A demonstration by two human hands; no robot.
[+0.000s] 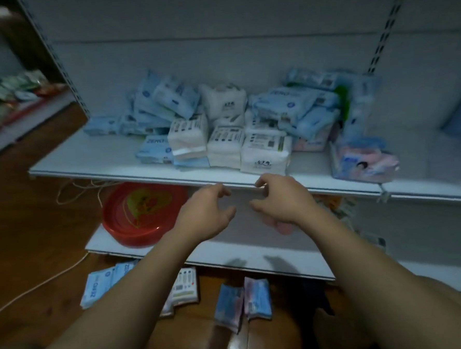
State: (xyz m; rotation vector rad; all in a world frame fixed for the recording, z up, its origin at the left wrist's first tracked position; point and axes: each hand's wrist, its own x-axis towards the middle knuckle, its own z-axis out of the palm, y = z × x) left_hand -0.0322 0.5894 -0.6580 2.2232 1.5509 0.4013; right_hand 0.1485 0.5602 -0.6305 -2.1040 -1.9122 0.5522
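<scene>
1. The step looked like a reach. The left hand (pixel 207 216) and right hand (pixel 277 201) hovered side by side, not touching, with fingers loosely curled and holding nothing.
2. The white tissue pack (pixel 266 156) lay at twelve o'clock from them, at the shelf's (pixel 88 158) front edge.
3. Next, I judged, they needed to lift over the lip and grasp it.
4. It looked soft and plastic-wrapped, with dark printed labels.

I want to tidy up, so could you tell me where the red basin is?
In the head view the red basin sits on the lower shelf, left of the left hand.
</scene>
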